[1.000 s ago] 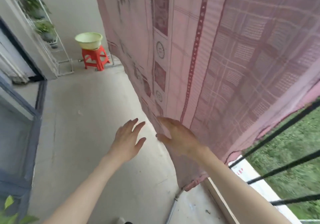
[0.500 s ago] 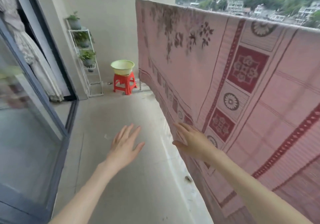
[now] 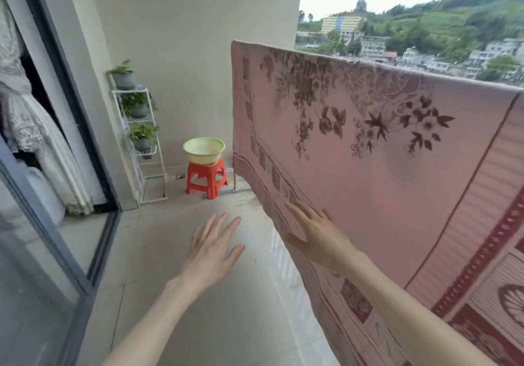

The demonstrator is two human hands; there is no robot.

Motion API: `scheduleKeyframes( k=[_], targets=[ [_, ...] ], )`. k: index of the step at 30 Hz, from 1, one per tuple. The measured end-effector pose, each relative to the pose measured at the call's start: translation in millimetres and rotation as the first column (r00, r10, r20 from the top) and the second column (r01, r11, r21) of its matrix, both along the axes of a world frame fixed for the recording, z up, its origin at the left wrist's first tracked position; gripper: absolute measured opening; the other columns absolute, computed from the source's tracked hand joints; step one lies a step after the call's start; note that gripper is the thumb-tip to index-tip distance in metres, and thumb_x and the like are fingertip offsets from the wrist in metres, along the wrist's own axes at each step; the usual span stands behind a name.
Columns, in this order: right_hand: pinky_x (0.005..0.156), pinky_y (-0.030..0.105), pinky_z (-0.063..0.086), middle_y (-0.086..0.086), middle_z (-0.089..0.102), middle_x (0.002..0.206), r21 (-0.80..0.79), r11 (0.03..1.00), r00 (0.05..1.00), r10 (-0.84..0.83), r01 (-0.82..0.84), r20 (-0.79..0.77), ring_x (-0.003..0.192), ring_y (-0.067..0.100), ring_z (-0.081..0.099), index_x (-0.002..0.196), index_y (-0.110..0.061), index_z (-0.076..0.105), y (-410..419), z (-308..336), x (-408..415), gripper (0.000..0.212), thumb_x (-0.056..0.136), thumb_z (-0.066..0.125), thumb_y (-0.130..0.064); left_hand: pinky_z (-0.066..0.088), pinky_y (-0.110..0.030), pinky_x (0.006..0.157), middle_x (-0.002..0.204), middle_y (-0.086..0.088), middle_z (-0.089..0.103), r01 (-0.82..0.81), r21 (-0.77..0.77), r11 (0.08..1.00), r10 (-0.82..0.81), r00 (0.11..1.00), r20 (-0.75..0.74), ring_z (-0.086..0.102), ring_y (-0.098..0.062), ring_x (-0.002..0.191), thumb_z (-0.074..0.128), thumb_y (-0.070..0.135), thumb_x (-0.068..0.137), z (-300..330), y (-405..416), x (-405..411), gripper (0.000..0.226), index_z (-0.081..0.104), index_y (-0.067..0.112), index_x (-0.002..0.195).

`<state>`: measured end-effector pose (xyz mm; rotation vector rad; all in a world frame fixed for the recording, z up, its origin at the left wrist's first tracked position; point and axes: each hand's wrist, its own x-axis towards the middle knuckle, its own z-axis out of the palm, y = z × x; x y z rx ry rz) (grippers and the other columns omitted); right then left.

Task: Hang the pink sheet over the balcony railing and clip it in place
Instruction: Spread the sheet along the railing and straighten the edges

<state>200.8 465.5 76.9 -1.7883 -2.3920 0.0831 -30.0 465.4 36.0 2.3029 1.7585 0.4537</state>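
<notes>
The pink sheet, printed with dark red flowers and a patterned border, hangs over the balcony railing on the right and covers it down to near the floor. The rail itself is hidden under the cloth. My right hand lies flat with straight fingers against the sheet near its lower border. My left hand hovers open over the floor, fingers spread, touching nothing. No clips are in view.
A yellow-green basin sits on a red plastic stool at the far wall. A white plant rack with potted plants stands left of it. A glass sliding door runs along the left. Grey tiled floor lies between.
My view has lifted from the sheet's lower part to the whole balcony and the hills beyond. Both hands stay open; the right keeps touching the sheet.
</notes>
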Motion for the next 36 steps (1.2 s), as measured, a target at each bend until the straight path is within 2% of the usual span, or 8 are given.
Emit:
scheduleKeyframes(
  k=[5, 10, 16, 21, 24, 28, 33, 36],
  targets=[
    [0.114, 0.038, 0.013, -0.006, 0.012, 0.156, -0.01, 1.0, 0.998, 0.016, -0.017, -0.065, 0.143, 0.018, 0.012, 0.149, -0.029, 0.006, 130.1, 12.2, -36.7, 0.067, 0.094, 0.038, -0.05, 0.0, -0.033, 0.116, 0.158, 0.004, 0.0, -0.031, 0.0, 1.0, 0.031, 1.0, 0.003, -0.005, -0.015, 0.145, 0.033, 0.044, 0.097, 12.5, 112.4, -42.9, 0.058, 0.009, 0.031, 0.148],
    [0.115, 0.043, 0.019, 0.0, 0.016, 0.156, 0.028, 0.996, 0.994, 0.082, -0.08, -0.073, 0.143, 0.019, 0.015, 0.148, -0.026, 0.011, 257.4, 15.0, -90.4, 0.068, 0.093, 0.041, -0.051, 0.006, -0.035, 0.116, 0.158, 0.003, 0.003, -0.081, 0.013, 0.997, 0.081, 0.996, 0.045, -0.003, -0.016, 0.145, 0.035, 0.042, 0.097, 19.3, 233.7, -95.4, 0.057, 0.013, 0.029, 0.148],
    [0.114, 0.037, 0.015, -0.001, 0.02, 0.155, 0.074, 0.993, 0.993, 0.101, -0.096, -0.063, 0.142, 0.018, 0.015, 0.148, -0.028, 0.013, 422.1, 0.7, -161.5, 0.067, 0.092, 0.042, -0.051, 0.005, -0.035, 0.116, 0.158, 0.003, 0.008, -0.047, 0.058, 0.997, 0.042, 0.995, 0.088, 0.001, -0.016, 0.145, 0.036, 0.043, 0.097, -0.3, 393.1, -154.5, 0.055, 0.017, 0.03, 0.147],
    [0.116, 0.039, 0.015, 0.001, 0.017, 0.156, 0.069, 0.997, 0.998, 0.027, -0.023, -0.056, 0.143, 0.02, 0.015, 0.149, -0.025, 0.013, 559.1, 13.0, -219.3, 0.067, 0.093, 0.042, -0.049, 0.007, -0.034, 0.116, 0.157, 0.001, 0.009, -0.018, -0.017, 1.0, 0.02, 0.992, 0.126, 0.002, -0.017, 0.145, 0.039, 0.039, 0.097, -3.8, 533.2, -228.0, 0.055, 0.021, 0.026, 0.147],
    [0.117, 0.04, 0.012, 0.001, 0.015, 0.157, 0.084, 0.996, 0.997, -0.01, 0.016, -0.072, 0.144, 0.019, 0.013, 0.149, -0.025, 0.012, 634.3, 38.4, -246.7, 0.066, 0.094, 0.04, -0.049, 0.008, -0.031, 0.115, 0.156, 0.003, 0.014, -0.009, 0.037, 0.999, 0.004, 0.989, 0.148, 0.006, -0.015, 0.144, 0.039, 0.037, 0.097, 22.7, 622.2, -254.8, 0.052, 0.024, 0.024, 0.145],
    [0.117, 0.04, 0.01, 0.0, 0.016, 0.156, 0.166, 0.983, 0.995, -0.065, 0.076, -0.071, 0.144, 0.018, 0.013, 0.149, -0.025, 0.013, 724.2, 69.2, -257.6, 0.067, 0.094, 0.042, -0.048, 0.011, -0.03, 0.114, 0.152, 0.004, 0.023, 0.082, 0.114, 0.99, -0.103, 0.976, 0.193, 0.013, -0.012, 0.142, 0.04, 0.034, 0.097, 48.8, 727.3, -259.9, 0.05, 0.029, 0.022, 0.144],
    [0.117, 0.04, 0.011, 0.004, 0.017, 0.156, 0.233, 0.961, 0.989, -0.144, 0.148, -0.033, 0.143, 0.022, 0.015, 0.149, -0.026, 0.01, 839.6, 82.9, -254.2, 0.069, 0.092, 0.043, -0.05, 0.01, -0.028, 0.114, 0.152, 0.006, 0.022, 0.155, 0.105, 0.982, -0.175, 0.963, 0.207, 0.012, -0.01, 0.142, 0.04, 0.037, 0.097, 35.6, 851.2, -261.4, 0.051, 0.026, 0.025, 0.144],
    [0.117, 0.04, 0.012, 0.003, 0.018, 0.156, 0.285, 0.943, 0.985, -0.174, 0.172, -0.02, 0.143, 0.021, 0.015, 0.149, -0.027, 0.011, 914.3, 88.2, -250.4, 0.069, 0.092, 0.044, -0.049, 0.013, -0.025, 0.112, 0.149, 0.004, 0.029, 0.179, 0.136, 0.974, -0.205, 0.956, 0.21, 0.019, -0.012, 0.139, 0.043, 0.036, 0.096, 33.3, 938.2, -259.9, 0.049, 0.03, 0.024, 0.142]
  ],
)
